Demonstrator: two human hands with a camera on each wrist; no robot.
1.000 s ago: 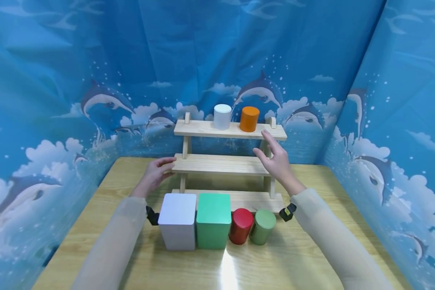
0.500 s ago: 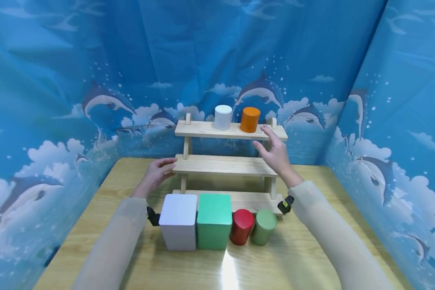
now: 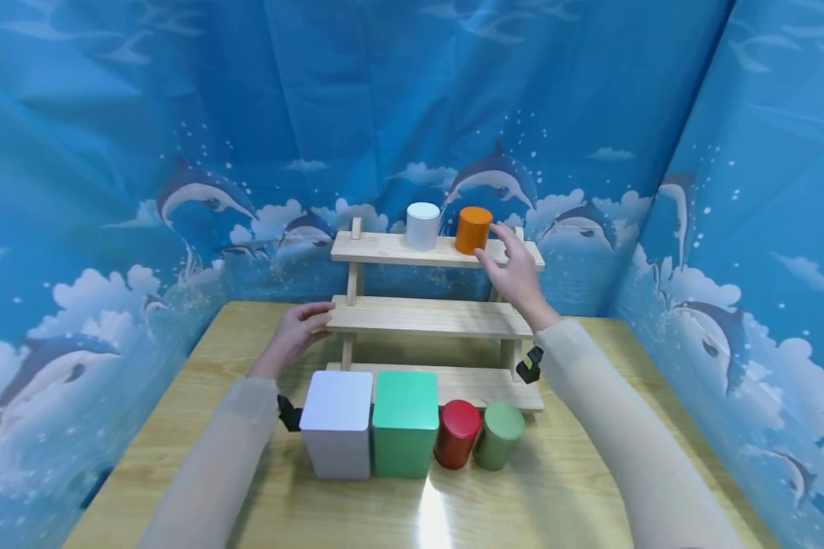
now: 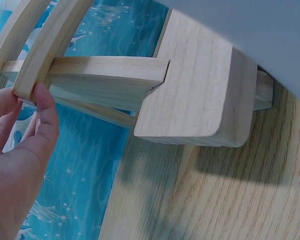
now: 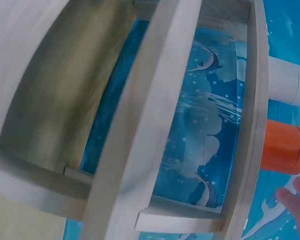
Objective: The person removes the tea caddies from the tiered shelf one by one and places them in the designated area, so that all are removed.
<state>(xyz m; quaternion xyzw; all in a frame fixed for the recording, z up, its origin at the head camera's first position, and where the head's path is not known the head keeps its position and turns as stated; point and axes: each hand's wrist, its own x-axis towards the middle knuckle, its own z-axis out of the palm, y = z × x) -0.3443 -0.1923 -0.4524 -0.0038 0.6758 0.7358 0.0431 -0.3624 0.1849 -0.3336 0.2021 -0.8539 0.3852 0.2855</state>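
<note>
Note orange cylinder point(image 3: 473, 232) on the top shelf point(image 3: 378, 245), near its front edge, with a narrow gap to the white cylinder point(image 3: 422, 227) and wider room rightward. See right hand point(image 3: 518, 273) just beside orange cylinder, thumb and fingers parted, holding nothing; left hand point(image 3: 297, 333) pinching left end of middle shelf point(image 3: 426, 314).

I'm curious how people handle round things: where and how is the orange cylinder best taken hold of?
Probably by the curved side of the orange cylinder, thumb in front and fingers behind, coming from the right: it stands upright on the top shelf, with the white cylinder to its left and the right hand at its right.
</note>
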